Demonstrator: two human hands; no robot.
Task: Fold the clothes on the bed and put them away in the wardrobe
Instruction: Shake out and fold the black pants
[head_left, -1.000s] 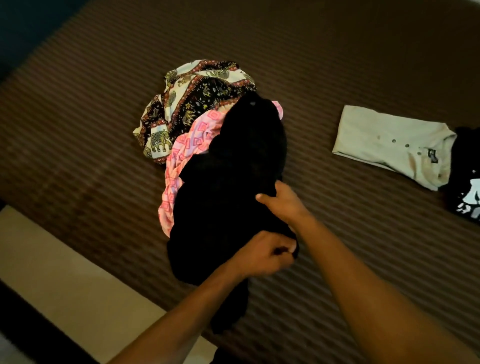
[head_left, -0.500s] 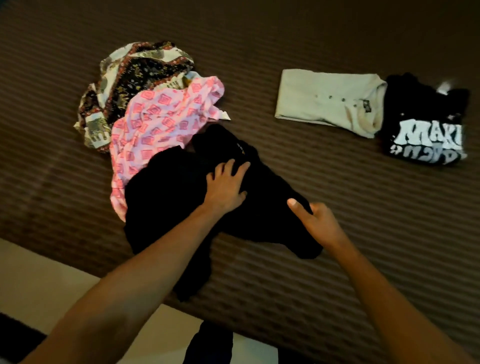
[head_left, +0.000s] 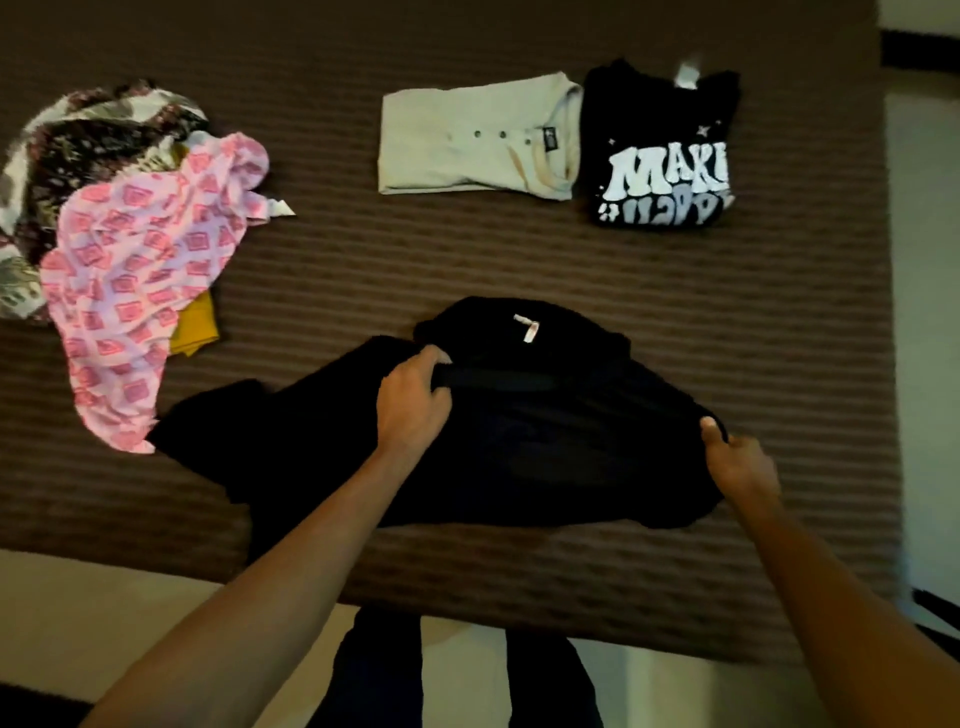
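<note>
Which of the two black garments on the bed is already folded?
The black shirt with white lettering, beside the folded beige shirt. The plain black garment lies spread out, in both hands' grip.

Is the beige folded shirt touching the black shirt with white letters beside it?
Touching. In the head view the collar end of the beige shirt meets the left edge of the black printed shirt, with no strip of bed cover visible between them.

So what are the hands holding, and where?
Both grip the black garment: left hand near its collar, right hand at its right edge.
</note>
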